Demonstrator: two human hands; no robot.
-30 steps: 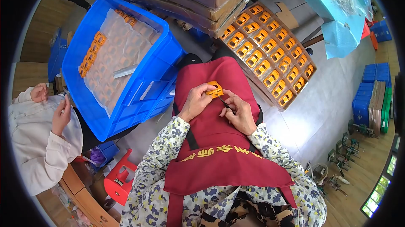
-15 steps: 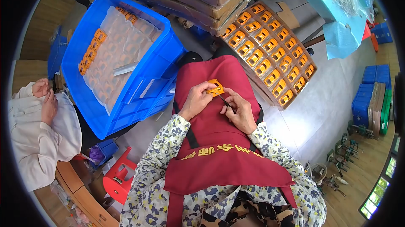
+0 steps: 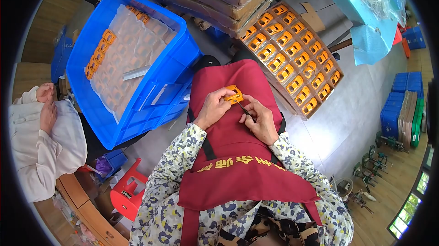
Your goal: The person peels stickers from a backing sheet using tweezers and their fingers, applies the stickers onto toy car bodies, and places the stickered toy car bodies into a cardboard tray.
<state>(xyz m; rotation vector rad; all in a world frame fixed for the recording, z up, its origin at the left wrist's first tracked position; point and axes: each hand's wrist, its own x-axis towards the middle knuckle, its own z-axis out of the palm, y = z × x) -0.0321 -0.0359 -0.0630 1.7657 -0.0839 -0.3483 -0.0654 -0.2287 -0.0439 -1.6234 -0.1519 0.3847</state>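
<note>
Over my lap, my left hand point(image 3: 213, 110) is closed on an orange toy car point(image 3: 234, 94), gripping it by its near-left side. My right hand point(image 3: 260, 121) pinches a thin black pen-like tool point(image 3: 242, 107). The tool's upper end meets the car's lower edge, and its exact kind is too small to make out. A fingertip of the right hand is close to the car's right side. Beneath both hands spreads a dark red apron point(image 3: 228, 132).
At left stands a blue bin point(image 3: 114, 141) with orange cars and translucent sheeting. A divided tray point(image 3: 304, 113) of orange cars lies at upper right, beside stacked cardboard trays point(image 3: 233, 13). A co-worker's hands point(image 3: 47, 109) show far left, above a red stool point(image 3: 125, 195).
My hands, the toy car and the tool stay almost exactly in place. The co-worker at left has shifted slightly, hands a little higher and further left.
</note>
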